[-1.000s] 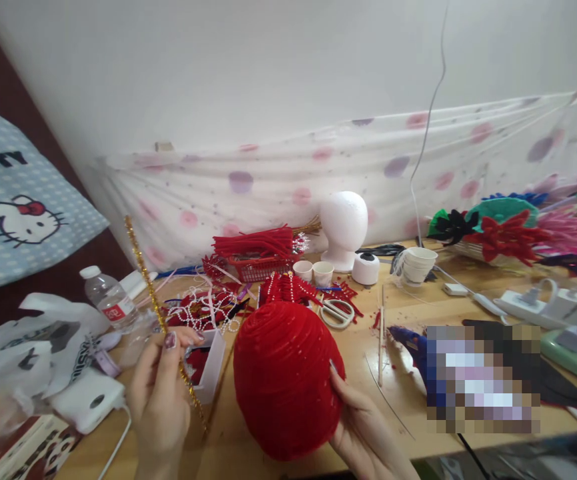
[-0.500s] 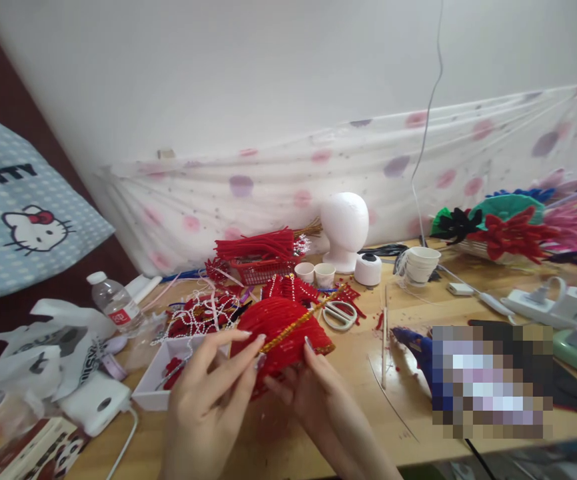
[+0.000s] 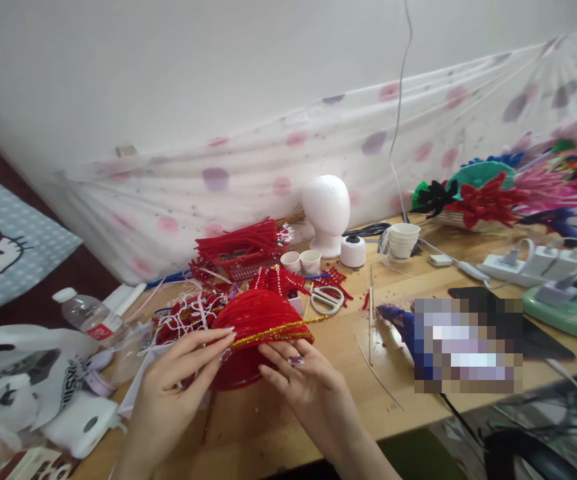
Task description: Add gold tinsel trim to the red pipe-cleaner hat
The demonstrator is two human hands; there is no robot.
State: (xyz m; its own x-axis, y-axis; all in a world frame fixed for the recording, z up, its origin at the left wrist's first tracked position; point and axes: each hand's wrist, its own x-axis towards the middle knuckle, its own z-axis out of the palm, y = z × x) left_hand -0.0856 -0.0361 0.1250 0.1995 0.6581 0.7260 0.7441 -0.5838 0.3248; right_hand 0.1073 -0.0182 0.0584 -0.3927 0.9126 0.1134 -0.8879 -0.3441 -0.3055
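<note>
A rounded red ribbed piece (image 3: pixel 258 310) with a gold edge is held above the table. My left hand (image 3: pixel 183 373) pinches one end of a gold tinsel strip (image 3: pixel 288 327) at the left of the piece. The strip lies across its lower front, and its free end sticks out to the right. My right hand (image 3: pixel 303 380) supports the piece from below and in front, palm up, fingertips under the gold edge. Behind the piece are red beaded parts (image 3: pixel 276 279) and white-handled scissors (image 3: pixel 327 301).
A white foam head (image 3: pixel 325 210), paper cups (image 3: pixel 310 262) and a red basket (image 3: pixel 251 267) stand at the back. A bottle (image 3: pixel 91 317) and plastic bags are left. A blue glue gun (image 3: pixel 403 327), a blurred-out device and power strips (image 3: pixel 526 267) are right.
The view has shifted, so the scene sits further left. The gold strip has swung down from a steep slant to lie along the piece's lower edge. My right hand has turned more palm up.
</note>
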